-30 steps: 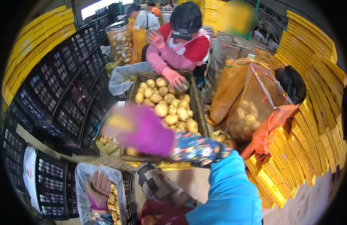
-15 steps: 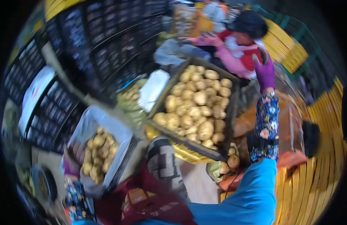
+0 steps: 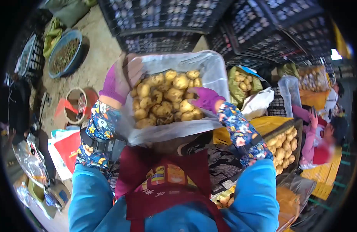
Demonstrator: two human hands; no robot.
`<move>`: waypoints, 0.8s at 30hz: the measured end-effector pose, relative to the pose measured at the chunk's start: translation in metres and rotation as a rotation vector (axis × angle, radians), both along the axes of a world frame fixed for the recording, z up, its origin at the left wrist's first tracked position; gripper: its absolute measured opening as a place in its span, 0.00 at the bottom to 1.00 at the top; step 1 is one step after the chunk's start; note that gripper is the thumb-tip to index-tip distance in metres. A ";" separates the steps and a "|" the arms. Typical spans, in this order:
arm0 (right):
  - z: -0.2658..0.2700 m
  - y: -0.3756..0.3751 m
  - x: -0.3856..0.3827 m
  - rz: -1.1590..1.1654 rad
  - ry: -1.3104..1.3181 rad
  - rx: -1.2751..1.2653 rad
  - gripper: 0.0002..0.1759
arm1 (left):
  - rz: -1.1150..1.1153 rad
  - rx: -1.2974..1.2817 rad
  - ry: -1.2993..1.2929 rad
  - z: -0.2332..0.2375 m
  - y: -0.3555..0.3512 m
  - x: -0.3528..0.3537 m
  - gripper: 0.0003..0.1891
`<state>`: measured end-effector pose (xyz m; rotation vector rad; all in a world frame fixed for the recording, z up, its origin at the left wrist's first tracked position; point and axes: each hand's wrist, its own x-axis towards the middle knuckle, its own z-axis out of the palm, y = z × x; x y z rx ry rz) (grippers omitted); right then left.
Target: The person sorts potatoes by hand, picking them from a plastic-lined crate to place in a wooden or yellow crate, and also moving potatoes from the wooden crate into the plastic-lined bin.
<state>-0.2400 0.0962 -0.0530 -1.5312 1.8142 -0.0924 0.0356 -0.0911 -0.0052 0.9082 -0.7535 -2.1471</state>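
Observation:
Straight in front of me is a crate lined with clear plastic [image 3: 172,133], holding many small, dirt-marked potatoes [image 3: 163,98]. My left hand [image 3: 126,75], in a purple and grey glove, is at the liner's left corner, its grey fingers curled over the edge there. Part of that hand is behind the translucent plastic. From the right side, my right hand [image 3: 205,98] reaches over the potatoes in a purple glove. Its fingers are apart, with the tips touching the potatoes on the right; none is lifted in it.
Stacked black crates [image 3: 159,17] stand behind the lined crate. A blue basin [image 3: 76,63] and a red-and-tan bucket [image 3: 80,108] are on the floor at left. To the right are a crate of larger potatoes [image 3: 282,150], a green sack [image 3: 244,87] and a seated person [image 3: 317,139].
The view has swung left, bringing the lined crate to the middle. My right hand has come down from its raised position onto the potatoes. My left hand stays at the crate's left side.

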 end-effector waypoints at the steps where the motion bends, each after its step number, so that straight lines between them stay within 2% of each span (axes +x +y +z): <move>1: -0.023 -0.017 0.016 0.095 0.012 0.060 0.30 | 0.026 -0.008 -0.009 0.005 -0.001 0.001 0.32; 2: -0.043 -0.033 0.031 0.192 0.028 0.110 0.30 | 0.017 -0.020 0.042 0.012 -0.003 -0.001 0.31; 4: -0.084 -0.054 0.069 0.422 0.181 0.053 0.30 | -0.010 -0.076 0.116 0.024 -0.010 0.002 0.31; 5: -0.110 -0.059 0.082 0.530 0.148 -0.036 0.28 | 0.014 -0.085 0.090 0.028 -0.009 0.003 0.32; 8: -0.160 -0.070 0.141 0.618 0.484 0.312 0.24 | 0.064 -0.104 0.056 0.033 -0.007 0.008 0.33; 9: -0.273 -0.050 0.151 0.310 0.588 0.218 0.17 | 0.068 -0.099 0.073 0.031 -0.009 0.010 0.33; 12: -0.227 -0.057 0.148 0.317 0.540 0.120 0.14 | 0.086 -0.083 0.098 0.038 -0.014 0.012 0.32; 13: -0.212 -0.067 0.139 0.368 0.417 0.151 0.14 | 0.096 -0.088 0.105 0.039 -0.015 0.013 0.32; 15: -0.196 -0.080 0.111 0.200 -0.008 0.387 0.20 | 0.096 -0.066 0.095 0.039 -0.012 0.016 0.31; 17: -0.172 -0.082 0.091 -0.272 -0.502 0.392 0.29 | 0.075 -0.035 0.067 0.038 -0.013 0.017 0.30; 18: -0.151 -0.080 0.085 -0.650 -0.777 0.270 0.36 | 0.078 -0.080 0.009 0.034 -0.011 0.017 0.29; 20: -0.073 -0.096 0.075 -0.414 -0.757 0.098 0.43 | 0.070 -0.170 -0.107 0.023 0.001 0.015 0.28; 21: -0.041 -0.100 0.075 -0.277 -0.675 -0.108 0.41 | 0.000 -0.226 -0.268 0.024 0.007 0.012 0.28; 22: -0.012 -0.101 0.075 -0.140 -0.583 -0.311 0.40 | -0.079 -0.301 -0.288 0.012 0.015 0.009 0.27; 23: 0.013 -0.103 0.074 -0.028 -0.489 -0.413 0.39 | -0.157 -0.377 -0.306 -0.006 0.025 0.007 0.27; 24: 0.036 -0.103 0.076 -0.045 -0.424 -0.461 0.39 | -0.247 -0.327 -0.273 -0.003 0.028 0.004 0.27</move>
